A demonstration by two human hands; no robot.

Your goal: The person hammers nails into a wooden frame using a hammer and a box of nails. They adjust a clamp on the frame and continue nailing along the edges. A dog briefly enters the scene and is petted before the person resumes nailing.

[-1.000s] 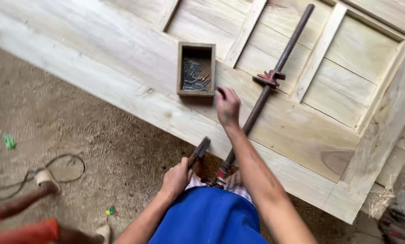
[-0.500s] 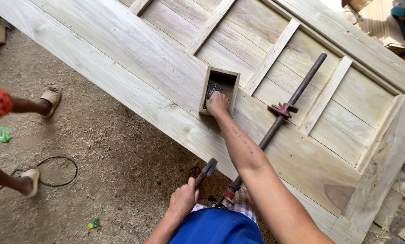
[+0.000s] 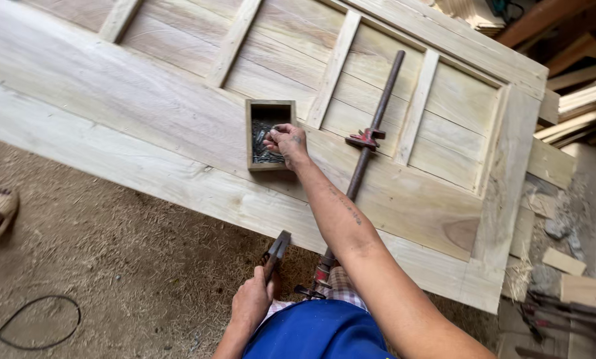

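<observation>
Right hand [image 3: 286,141] reaching into small open wooden box [image 3: 253,133], fingers pressed together, pinching at the nails [image 3: 265,156] inside; box sitting on the door rail, within arm's reach. Left hand [image 3: 253,300] closed around hammer [image 3: 275,248], holding it low, head up, by the lap. Bar clamp [image 3: 368,143] lying across unfinished panelled door [image 3: 145,106], squeezing the frame. Black cable [image 3: 32,326] trailing over sawdust floor [image 3: 125,266].
</observation>
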